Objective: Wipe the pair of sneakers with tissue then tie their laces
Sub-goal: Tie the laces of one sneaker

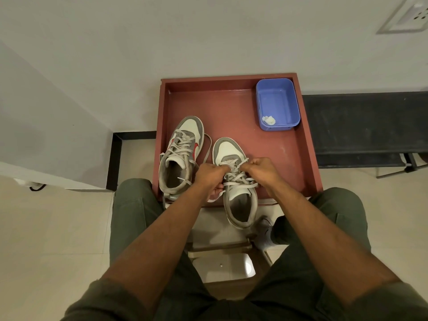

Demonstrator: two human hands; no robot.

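Note:
Two grey-and-white sneakers stand side by side on a red-brown tray table. The left sneaker has red side marks and its laces lie loose, one trailing over the tray. The right sneaker sits nearer me, its heel past the tray's front edge. My left hand and my right hand are both over the right sneaker's tongue, each pinching a strand of its laces. A crumpled white tissue lies in the blue tub.
The blue plastic tub stands in the tray's back right corner. A dark bench runs to the right of the tray. A white wall is behind and a white cabinet side stands at the left. My knees flank the tray's front edge.

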